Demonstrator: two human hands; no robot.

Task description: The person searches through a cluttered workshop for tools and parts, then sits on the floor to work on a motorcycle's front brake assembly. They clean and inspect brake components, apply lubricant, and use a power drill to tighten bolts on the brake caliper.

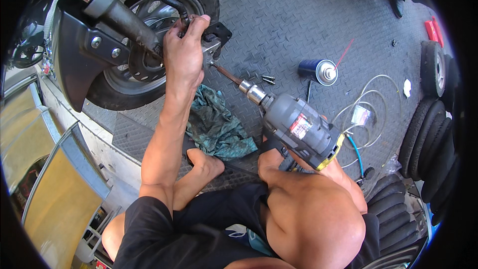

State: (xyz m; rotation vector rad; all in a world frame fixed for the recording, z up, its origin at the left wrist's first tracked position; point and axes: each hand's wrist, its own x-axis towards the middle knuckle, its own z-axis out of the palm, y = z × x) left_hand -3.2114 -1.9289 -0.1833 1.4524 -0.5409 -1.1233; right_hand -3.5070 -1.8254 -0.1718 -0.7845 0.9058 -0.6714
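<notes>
My left hand (pixel 184 55) is closed round a brake caliper (pixel 213 46) beside the front wheel (pixel 209 0) of a motorcycle. A black hose (pixel 173 3) runs down to it, and its far side is hidden by my fingers. My right hand (pixel 329 167) grips a cordless impact driver (pixel 298 127), whose body covers most of the fingers. From its chuck a long brownish bit (pixel 229 74) points at the caliper, with the tip at a bolt on its lower edge. The fork leg (pixel 122 17) slants down next to my left hand.
A dirty green rag (pixel 216 124) lies between my feet. Small bolts (pixel 268 78) and a dark blue spray can (pixel 318 71) with a red straw are on the metal floor (pixel 279 15). Coiled clear tubing (pixel 381 82) lies right of them. Tyres (pixel 423 129) are stacked at the far right.
</notes>
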